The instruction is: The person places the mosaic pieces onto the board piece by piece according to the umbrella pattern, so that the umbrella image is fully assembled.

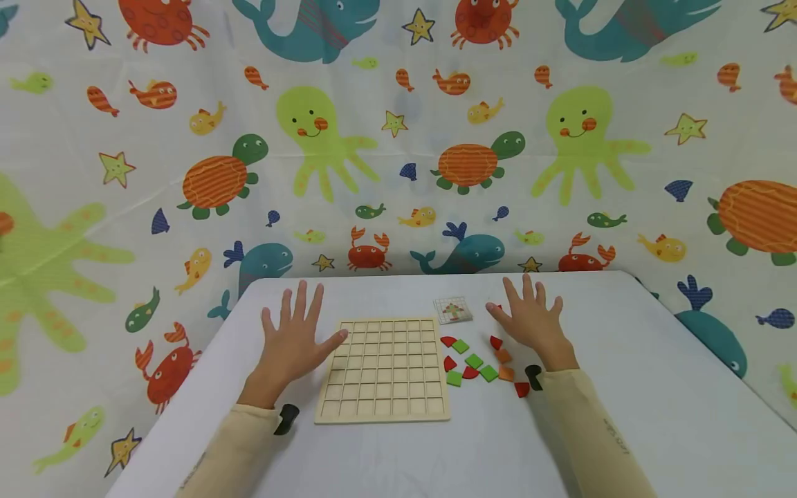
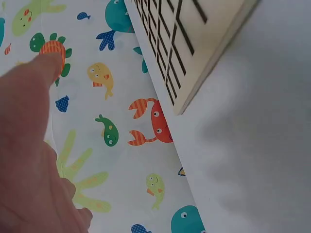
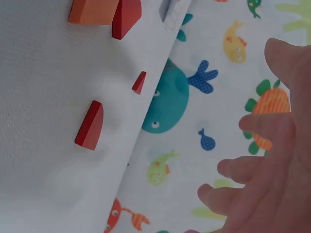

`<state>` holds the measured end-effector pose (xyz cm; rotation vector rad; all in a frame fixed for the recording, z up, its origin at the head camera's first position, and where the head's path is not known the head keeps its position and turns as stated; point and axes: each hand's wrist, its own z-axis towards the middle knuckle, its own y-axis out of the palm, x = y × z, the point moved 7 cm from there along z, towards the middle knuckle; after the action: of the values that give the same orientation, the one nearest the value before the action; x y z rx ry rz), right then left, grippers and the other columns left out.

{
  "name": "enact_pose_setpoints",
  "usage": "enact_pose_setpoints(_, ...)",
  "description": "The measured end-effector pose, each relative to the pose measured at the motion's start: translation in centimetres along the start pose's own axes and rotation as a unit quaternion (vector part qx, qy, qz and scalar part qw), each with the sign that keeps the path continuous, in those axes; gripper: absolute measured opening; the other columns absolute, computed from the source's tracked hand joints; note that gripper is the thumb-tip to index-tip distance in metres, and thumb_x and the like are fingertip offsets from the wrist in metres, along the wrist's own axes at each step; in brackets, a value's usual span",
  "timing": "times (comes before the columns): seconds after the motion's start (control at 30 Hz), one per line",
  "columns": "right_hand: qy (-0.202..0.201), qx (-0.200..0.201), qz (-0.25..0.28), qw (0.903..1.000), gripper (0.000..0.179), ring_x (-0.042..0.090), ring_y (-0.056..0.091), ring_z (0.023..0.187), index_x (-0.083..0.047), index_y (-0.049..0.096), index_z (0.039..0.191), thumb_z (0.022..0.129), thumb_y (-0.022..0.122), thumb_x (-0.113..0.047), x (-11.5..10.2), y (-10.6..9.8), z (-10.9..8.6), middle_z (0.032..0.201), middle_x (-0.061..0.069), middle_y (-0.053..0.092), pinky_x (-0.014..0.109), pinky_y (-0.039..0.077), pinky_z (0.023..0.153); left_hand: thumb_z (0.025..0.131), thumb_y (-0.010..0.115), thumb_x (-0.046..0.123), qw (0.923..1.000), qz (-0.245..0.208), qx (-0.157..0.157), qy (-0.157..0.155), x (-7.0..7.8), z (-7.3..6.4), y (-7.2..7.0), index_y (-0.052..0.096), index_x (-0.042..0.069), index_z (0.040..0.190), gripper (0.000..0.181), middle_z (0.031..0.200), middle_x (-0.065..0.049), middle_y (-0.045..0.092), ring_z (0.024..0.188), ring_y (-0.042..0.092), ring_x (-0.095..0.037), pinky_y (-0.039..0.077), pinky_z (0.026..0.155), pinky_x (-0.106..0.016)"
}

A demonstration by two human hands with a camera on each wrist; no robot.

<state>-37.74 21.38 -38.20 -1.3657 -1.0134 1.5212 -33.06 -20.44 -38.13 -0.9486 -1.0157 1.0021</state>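
Observation:
A pale wooden board (image 1: pixel 386 370) with a grid of square cells lies on the table, its corner (image 2: pixel 214 53) rising close in the left wrist view. My left hand (image 1: pixel 289 353) is spread wide at the board's left side, thumb pointing over its upper left edge; it holds nothing. To the right, my right hand (image 1: pixel 532 321) is also spread with nothing in it, beyond several loose flat pieces. Among these are green squares (image 1: pixel 474 361), orange squares (image 1: pixel 506 373) and red rounded pieces (image 1: pixel 521 389). One red piece (image 3: pixel 90 127) shows in the right wrist view, apart from the fingers.
A small card (image 1: pixel 453 310) with a grid and a coloured pattern lies behind the pieces. The white table (image 1: pixel 386 460) ends at a back edge against a curtain (image 1: pixel 386 76) printed with sea animals. Dark straps (image 1: pixel 286 419) show at the cuffs.

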Motion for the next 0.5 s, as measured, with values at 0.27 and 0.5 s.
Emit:
enact_pose_setpoints(0.27,-0.011,-0.025,-0.001,0.9996,0.079,0.064,0.01,0.153,0.0,0.027,0.167,0.11,0.056,-0.046,1.0,-0.3,0.5,0.169,0.039,0.011,0.084,0.006,0.114,0.091,0.066,0.075,0.9977,-0.014,-0.026,0.061,1.6,-3.0,0.9,0.017,0.002,0.171,0.118,0.177,-0.024,0.01,0.16,0.01,-0.051,0.003,0.115,-0.083)
enact_pose_setpoints(0.5,-0.021,-0.043,0.009,0.9988,0.075,0.062,0.027,0.149,0.004,0.034,0.163,0.11,0.059,-0.041,1.7,0.0,0.9,0.165,0.041,0.024,0.083,0.026,0.111,0.085,0.067,0.079,0.9945,-0.013,-0.068,0.078,2.0,-4.2,1.7,0.021,0.0,0.169,0.125,0.176,-0.024,0.014,0.159,0.015,-0.051,0.008,0.115,-0.082)
